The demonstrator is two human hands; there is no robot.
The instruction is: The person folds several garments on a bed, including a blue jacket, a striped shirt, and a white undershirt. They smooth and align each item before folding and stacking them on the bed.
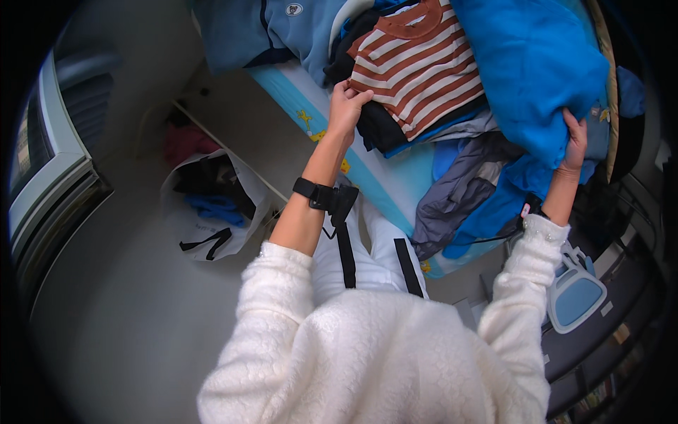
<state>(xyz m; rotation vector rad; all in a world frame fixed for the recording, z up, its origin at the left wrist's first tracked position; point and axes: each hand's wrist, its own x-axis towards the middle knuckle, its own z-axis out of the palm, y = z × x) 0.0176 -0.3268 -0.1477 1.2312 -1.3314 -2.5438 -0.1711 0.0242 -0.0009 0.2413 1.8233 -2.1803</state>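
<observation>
A rust-and-white striped shirt, folded, lies on top of a stack of dark clothes. My left hand pinches its near left edge between thumb and fingers. To the right, a bright blue garment spreads over the clothes beside the striped shirt. My right hand is closed on the lower right edge of that blue garment, with some fingers hidden behind the cloth. Below the stack lies a crumpled grey garment, with more blue cloth next to it.
The clothes lie on a light-blue patterned surface. A blue-grey jacket sits at the far left of it. On the floor at left stands a white bag stuffed with clothes. A white and blue plastic item rests at right, near dark shelving.
</observation>
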